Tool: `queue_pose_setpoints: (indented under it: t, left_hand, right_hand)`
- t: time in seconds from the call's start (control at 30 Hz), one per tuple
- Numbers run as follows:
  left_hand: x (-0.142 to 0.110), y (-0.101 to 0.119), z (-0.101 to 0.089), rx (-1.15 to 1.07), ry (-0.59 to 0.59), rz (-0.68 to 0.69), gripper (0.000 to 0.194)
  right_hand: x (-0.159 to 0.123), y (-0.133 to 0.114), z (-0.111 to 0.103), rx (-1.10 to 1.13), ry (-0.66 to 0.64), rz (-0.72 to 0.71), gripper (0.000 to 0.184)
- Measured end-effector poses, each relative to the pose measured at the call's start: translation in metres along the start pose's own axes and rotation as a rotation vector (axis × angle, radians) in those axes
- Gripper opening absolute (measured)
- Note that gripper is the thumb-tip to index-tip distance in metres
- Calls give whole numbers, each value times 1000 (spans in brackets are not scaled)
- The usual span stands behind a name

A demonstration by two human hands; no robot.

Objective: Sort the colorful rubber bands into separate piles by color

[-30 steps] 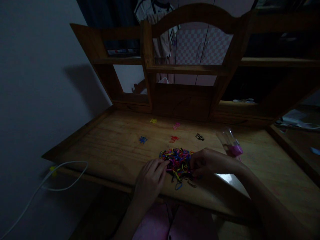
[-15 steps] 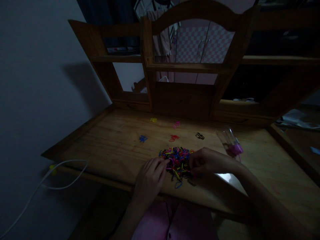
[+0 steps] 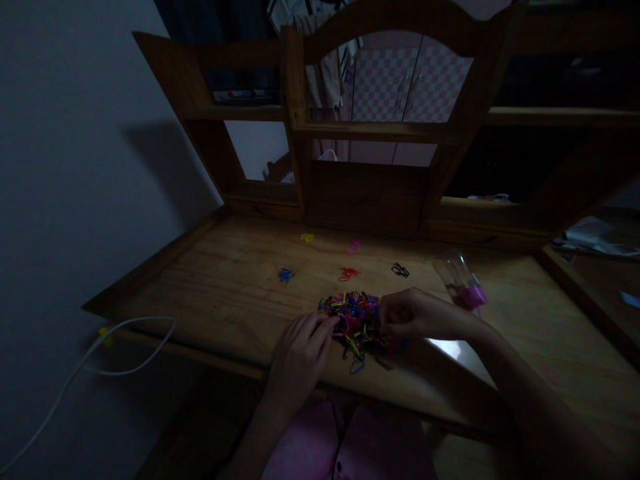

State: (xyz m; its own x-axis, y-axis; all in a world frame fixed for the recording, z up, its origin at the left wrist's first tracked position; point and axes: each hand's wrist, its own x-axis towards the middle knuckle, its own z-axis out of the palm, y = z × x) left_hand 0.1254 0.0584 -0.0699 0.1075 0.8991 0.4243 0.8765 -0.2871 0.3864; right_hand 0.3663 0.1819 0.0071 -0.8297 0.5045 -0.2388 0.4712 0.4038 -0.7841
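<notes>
Counter point(image 3: 215, 273): bare wood, and on it I saw everything loose that mattered.
Right hand point(image 3: 413, 317): its fingers were curled in at the pile's right edge; I couldn't tell whether they pinched a band.
Left hand point(image 3: 301, 347): it lay with fingertips against the pile's left edge, apart from the right; any grip there was hidden from me.
Pile of bands point(image 3: 355, 313): mixed colours, tangled, between both hands. I judged them feather-light, soft and stretchy, prone to drag neighbours along; a fingertip pinch on one free loop seemed best.
Bottle point(image 3: 460, 272): clear, with a pink lid point(image 3: 473, 295), lying beyond the right hand.
Small groups: yellow point(image 3: 307, 237), pink point(image 3: 353, 247), blue point(image 3: 286, 274), red point(image 3: 347, 274) and black point(image 3: 400, 270), past the pile.
Loose blue band point(image 3: 356, 371): alone at the near edge, easiest to pick up.
</notes>
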Motion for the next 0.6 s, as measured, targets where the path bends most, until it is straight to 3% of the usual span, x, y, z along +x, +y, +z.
queue_pose_setpoints:
  t: [0.27, 0.6]
  left_hand:
    - [0, 0, 0, -14, -6, 3, 31]
    - [1, 0, 0, -9, 1, 4, 32]
  right_hand:
    - [0, 2, 0, 44, 94, -27, 13]
    - [0, 2, -2, 60, 96, -87, 20]
